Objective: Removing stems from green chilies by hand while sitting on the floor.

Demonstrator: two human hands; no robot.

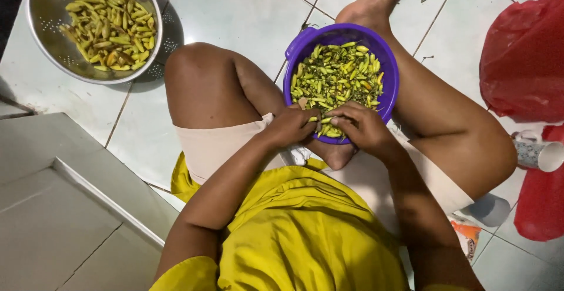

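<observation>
2 hands, left hand (292,127) and right hand (363,127), pinch green chillies (336,76) in purple bowl (390,62); metal colander (41,38) holds more.

Soft indoor light from above, fairly even. Glare on the steel colander (41,9) far left of the hands; soft shadows under the knees. Sharp centre, slight wide-angle stretch at edges.

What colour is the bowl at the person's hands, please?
Purple bowl, seen best in the head view.
</observation>
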